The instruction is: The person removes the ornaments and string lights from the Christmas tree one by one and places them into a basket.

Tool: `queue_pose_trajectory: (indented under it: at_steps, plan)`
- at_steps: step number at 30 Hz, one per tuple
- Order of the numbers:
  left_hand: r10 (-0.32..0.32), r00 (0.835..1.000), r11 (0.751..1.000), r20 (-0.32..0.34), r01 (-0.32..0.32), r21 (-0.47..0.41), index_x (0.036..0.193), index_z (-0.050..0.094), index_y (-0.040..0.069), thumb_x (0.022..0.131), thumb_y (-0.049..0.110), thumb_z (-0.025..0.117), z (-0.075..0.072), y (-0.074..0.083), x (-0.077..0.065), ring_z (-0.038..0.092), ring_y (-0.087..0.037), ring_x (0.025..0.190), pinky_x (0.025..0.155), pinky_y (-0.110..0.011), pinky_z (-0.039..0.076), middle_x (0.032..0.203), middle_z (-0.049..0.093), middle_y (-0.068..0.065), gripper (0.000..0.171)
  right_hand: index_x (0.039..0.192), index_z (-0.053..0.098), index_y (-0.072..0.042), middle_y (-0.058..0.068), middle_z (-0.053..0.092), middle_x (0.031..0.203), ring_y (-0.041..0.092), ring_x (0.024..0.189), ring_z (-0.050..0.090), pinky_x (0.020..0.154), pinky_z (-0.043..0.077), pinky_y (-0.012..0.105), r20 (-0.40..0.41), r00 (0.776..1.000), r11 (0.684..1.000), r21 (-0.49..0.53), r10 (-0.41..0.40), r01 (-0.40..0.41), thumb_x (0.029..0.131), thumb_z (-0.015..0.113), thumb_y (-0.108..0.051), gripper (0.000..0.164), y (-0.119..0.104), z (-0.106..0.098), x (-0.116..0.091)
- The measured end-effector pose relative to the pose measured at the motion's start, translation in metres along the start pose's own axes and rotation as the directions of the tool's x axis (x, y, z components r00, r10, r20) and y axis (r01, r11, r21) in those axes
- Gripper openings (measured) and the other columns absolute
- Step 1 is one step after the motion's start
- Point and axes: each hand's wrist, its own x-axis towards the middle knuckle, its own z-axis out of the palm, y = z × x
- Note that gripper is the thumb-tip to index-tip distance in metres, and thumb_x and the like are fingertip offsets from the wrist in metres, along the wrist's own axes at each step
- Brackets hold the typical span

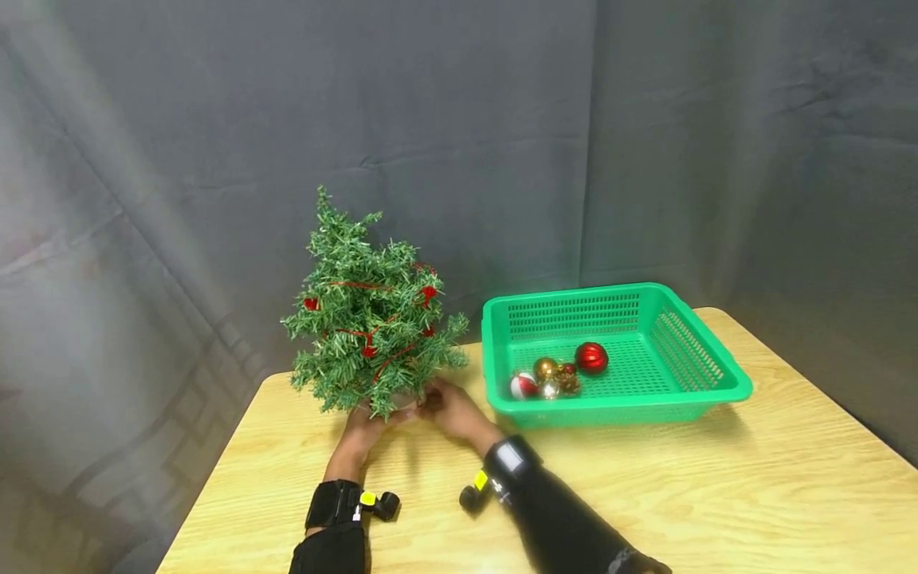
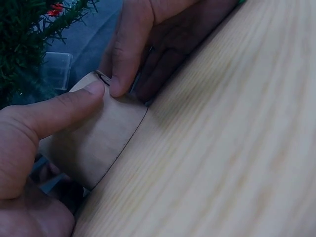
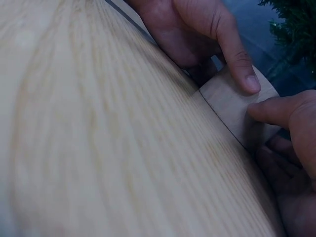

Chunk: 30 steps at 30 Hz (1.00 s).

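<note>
From afar I see the left hand [image 1: 364, 429] and right hand [image 1: 453, 409], both gripping the pale base [image 2: 106, 133] of a green tree [image 1: 358, 307] on the wooden table [image 1: 645, 486], left of a basket [image 1: 624, 412] holding baubles [image 1: 591, 358].

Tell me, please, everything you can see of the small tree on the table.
The small tree stands upright, bushy, with green, artificial-looking needles and its tip toward the left in the head view. Red cord and red decorations lie among its branches. Its smooth, pale, rounded base rests on the table, left of the green basket. The left hand's grip and right hand's grip hold the base, thumbs on its front.
</note>
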Motion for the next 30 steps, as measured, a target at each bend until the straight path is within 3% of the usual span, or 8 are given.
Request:
queue_pose_trajectory:
  at_steps: [3, 9, 16, 23, 26, 28, 30]
  plan:
    - [0.025, 1.000, 1.000, -0.019, -0.025, -0.009, 0.148, 0.045, 0.021, 0.077, 0.016, 0.086, 0.002, -0.002, 0.000, 0.036, -0.037, 0.144, 0.119, -0.056, 0.028, 0.153, 0.044, -0.012, 0.082, 0.127, 0.059, -0.008, 0.013, 0.067, 0.121, 0.025, 0.112, 0.068, 0.092, 0.057, 0.028, 0.011, 1.000, 1.000, 0.009, 0.002, -0.002, 0.088, 0.073, -0.017, 0.042, 0.001, 0.000, 0.001]
    - [-0.005, 1.000, 1.000, -0.025, 0.005, -0.017, 0.146, 0.046, 0.022, 0.078, 0.019, 0.086, 0.004, -0.001, -0.003, 0.037, -0.036, 0.144, 0.118, -0.055, 0.031, 0.152, 0.045, -0.011, 0.079, 0.126, 0.058, -0.008, 0.012, 0.068, 0.120, 0.026, 0.113, 0.067, 0.094, 0.056, 0.029, 0.029, 1.000, 1.000, -0.006, 0.011, -0.010, 0.089, 0.072, -0.017, 0.041, 0.002, -0.003, 0.001]
    - [-0.008, 0.999, 1.000, -0.032, 0.008, -0.012, 0.147, 0.046, 0.019, 0.080, 0.018, 0.084, 0.006, 0.001, -0.006, 0.036, -0.037, 0.144, 0.118, -0.056, 0.030, 0.153, 0.043, -0.012, 0.077, 0.139, 0.052, -0.010, 0.014, 0.065, 0.126, 0.028, 0.116, 0.066, 0.097, 0.056, 0.035, 0.046, 0.998, 0.996, 0.079, 0.032, -0.035, 0.089, 0.073, -0.018, 0.055, 0.008, -0.003, 0.005]
    - [0.053, 0.999, 0.996, -0.013, -0.054, -0.069, 0.148, 0.044, 0.020, 0.079, 0.007, 0.083, 0.004, 0.004, -0.003, 0.037, -0.033, 0.143, 0.117, -0.053, 0.032, 0.153, 0.042, -0.009, 0.080, 0.115, 0.058, -0.009, 0.007, 0.067, 0.110, 0.022, 0.107, 0.066, 0.092, 0.056, 0.033, 0.047, 0.996, 0.991, 0.113, 0.070, -0.075, 0.088, 0.073, -0.017, 0.032, 0.006, -0.004, 0.009]
    - [0.072, 0.997, 0.993, 0.013, -0.071, -0.098, 0.150, 0.041, 0.016, 0.078, 0.001, 0.081, 0.001, 0.005, 0.001, 0.037, -0.033, 0.143, 0.119, -0.051, 0.029, 0.153, 0.042, -0.012, 0.083, 0.119, 0.056, -0.009, 0.008, 0.066, 0.113, 0.023, 0.109, 0.066, 0.093, 0.056, 0.034, 0.044, 0.996, 0.982, 0.170, 0.076, -0.082, 0.088, 0.072, -0.016, 0.036, 0.003, -0.004, 0.010]
    - [0.034, 0.999, 0.995, 0.029, -0.031, -0.098, 0.153, 0.035, 0.013, 0.081, 0.003, 0.080, 0.000, 0.005, 0.001, 0.033, -0.036, 0.146, 0.121, -0.052, 0.025, 0.156, 0.038, -0.016, 0.086, 0.123, 0.055, -0.008, 0.009, 0.066, 0.114, 0.021, 0.108, 0.065, 0.093, 0.056, 0.031, 0.056, 0.995, 0.972, 0.217, 0.079, -0.089, 0.089, 0.071, -0.015, 0.038, 0.003, -0.004, 0.011]
    - [-0.032, 0.997, 0.998, 0.071, 0.036, -0.052, 0.158, 0.021, 0.006, 0.089, 0.010, 0.073, 0.000, 0.004, 0.000, 0.019, -0.039, 0.152, 0.124, -0.056, 0.013, 0.163, 0.023, -0.021, 0.086, 0.120, 0.058, -0.006, 0.006, 0.067, 0.109, 0.016, 0.100, 0.066, 0.087, 0.056, 0.026, 0.070, 0.993, 0.968, 0.229, 0.093, -0.107, 0.090, 0.069, -0.013, 0.033, 0.003, -0.004, 0.010]
